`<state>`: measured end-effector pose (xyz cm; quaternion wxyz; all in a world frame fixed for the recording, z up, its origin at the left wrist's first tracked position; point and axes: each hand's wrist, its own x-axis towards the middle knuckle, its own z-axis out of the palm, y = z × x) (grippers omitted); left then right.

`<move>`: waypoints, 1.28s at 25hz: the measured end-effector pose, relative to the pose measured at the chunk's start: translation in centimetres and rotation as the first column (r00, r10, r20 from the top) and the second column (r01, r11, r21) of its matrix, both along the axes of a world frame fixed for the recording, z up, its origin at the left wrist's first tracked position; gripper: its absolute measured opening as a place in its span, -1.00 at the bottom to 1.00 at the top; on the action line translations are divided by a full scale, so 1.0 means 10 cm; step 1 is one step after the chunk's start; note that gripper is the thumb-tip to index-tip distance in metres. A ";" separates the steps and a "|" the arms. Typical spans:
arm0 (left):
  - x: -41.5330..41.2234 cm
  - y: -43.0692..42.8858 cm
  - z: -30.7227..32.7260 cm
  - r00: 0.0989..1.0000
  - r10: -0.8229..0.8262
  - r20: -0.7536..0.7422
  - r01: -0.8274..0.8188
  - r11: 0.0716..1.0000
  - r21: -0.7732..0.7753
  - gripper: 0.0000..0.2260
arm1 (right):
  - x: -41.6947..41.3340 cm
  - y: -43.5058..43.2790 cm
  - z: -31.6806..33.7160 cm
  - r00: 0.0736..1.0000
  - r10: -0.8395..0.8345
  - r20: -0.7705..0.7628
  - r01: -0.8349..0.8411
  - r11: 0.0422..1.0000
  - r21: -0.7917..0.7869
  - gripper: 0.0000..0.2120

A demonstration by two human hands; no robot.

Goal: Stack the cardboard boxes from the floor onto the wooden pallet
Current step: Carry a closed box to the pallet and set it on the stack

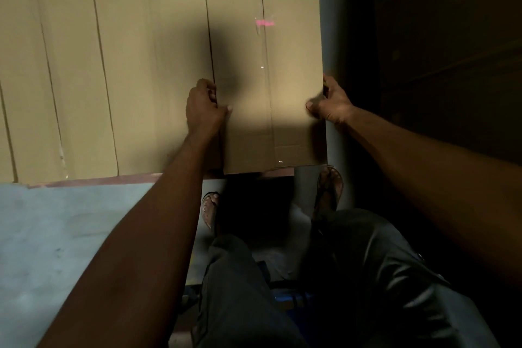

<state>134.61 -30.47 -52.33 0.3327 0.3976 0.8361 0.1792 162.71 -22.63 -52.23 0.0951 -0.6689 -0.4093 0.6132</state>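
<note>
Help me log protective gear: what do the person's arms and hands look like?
The left hand and right hand are bare, without gloves. The left forearm and right forearm are bare too, no sleeve in view. No watch, bracelet or ring shows, though the light is dim.

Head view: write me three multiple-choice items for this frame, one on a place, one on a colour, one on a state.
1. Where is the brown taped cardboard box that the hands hold, within the row of brown cardboard boxes?
A) right end
B) left end
C) middle

2. What colour is the small mark on its top?
A) blue
B) pink
C) green

3. How are the left hand and right hand?
A) both hang free
B) only the left holds the box
C) each grips one side of the box

Answers:
1 A, the other boxes lie only to its left.
2 B, the smudge reads pink.
3 C, fingers curl round both side edges.
</note>
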 end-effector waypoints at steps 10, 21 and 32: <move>0.10 -1.05 -0.17 0.767 -0.618 -0.171 0.614 0.785 -0.081 0.13 | -0.22 -1.12 -0.05 0.407 0.634 0.658 -0.897 0.413 0.157 0.27; -0.04 -1.28 -0.28 0.693 -0.674 -0.256 0.683 0.728 -0.067 0.03 | -0.52 -1.26 -0.24 0.285 0.665 0.690 -0.947 0.305 0.097 0.12; -0.34 -1.23 1.17 0.943 -0.316 0.104 0.294 0.937 0.189 -0.17 | -1.19 -1.19 1.42 0.963 0.155 0.219 -0.227 0.905 0.360 -0.41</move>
